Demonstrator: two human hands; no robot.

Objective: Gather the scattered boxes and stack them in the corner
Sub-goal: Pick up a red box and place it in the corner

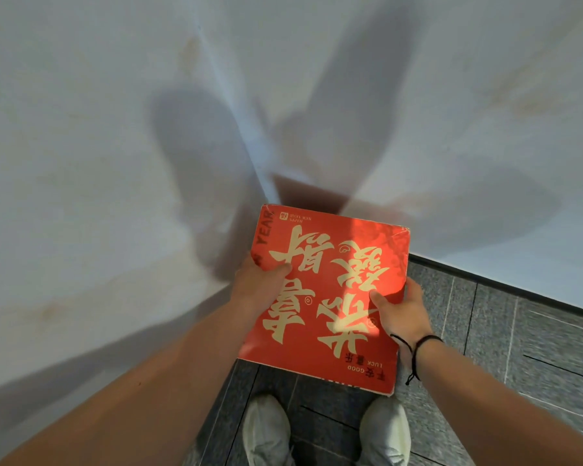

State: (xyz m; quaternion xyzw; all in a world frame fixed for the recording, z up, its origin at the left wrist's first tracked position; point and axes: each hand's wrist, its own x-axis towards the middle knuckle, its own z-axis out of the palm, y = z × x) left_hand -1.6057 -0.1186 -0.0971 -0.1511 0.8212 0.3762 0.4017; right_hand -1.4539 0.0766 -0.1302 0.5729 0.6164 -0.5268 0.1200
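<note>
A flat red box (327,290) with large gold characters fills the lower middle of the head view. I hold it in the air in front of a room corner (266,183), above the floor. My left hand (260,284) grips its left edge, thumb on top. My right hand (401,311) grips its right edge, thumb on the lid; a black cord circles that wrist. What lies under the box in the corner is hidden.
Two pale walls (98,163) meet at the corner just beyond the box. Grey tiled floor (519,331) stretches to the right. My two feet in light shoes (266,428) stand on the tiles right below the box.
</note>
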